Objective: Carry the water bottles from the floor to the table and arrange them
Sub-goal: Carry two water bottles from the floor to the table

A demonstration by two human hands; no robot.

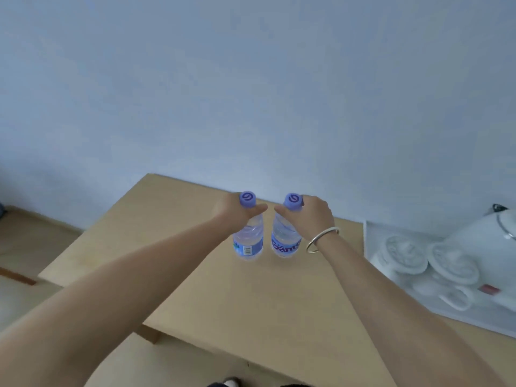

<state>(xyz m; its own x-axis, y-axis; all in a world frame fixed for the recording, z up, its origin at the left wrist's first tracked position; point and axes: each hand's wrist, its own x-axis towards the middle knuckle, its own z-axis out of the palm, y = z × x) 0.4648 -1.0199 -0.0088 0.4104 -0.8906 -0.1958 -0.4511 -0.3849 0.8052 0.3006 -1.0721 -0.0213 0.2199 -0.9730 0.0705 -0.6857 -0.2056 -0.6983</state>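
Water bottles, two in number, were held upright over the far part of the table (195, 289), one in each hand. My left hand (234, 212) gripped the left bottle (248, 241) around its neck, just under the purple cap; my right hand (315, 216) gripped the right bottle (284, 241) likewise. Both thumbs pointed inward, nearly meeting between the caps. The bottles stood close together but apart. Whether their bases had reached the wood could not be determined.

Assessment: the placing step was in hand. The next move would call for lowering both bottles until seated, then loosening both grips without tipping either, keeping the pair aligned.

The surface beneath my hands was pale, plain wood, set against a bare bluish wall (251, 79) beyond my hands. To the right of my right hand lay a white tray (374, 233) holding white cups (405, 254) and a white kettle (480, 230). A metal bangle (321, 238) sat on my right wrist.
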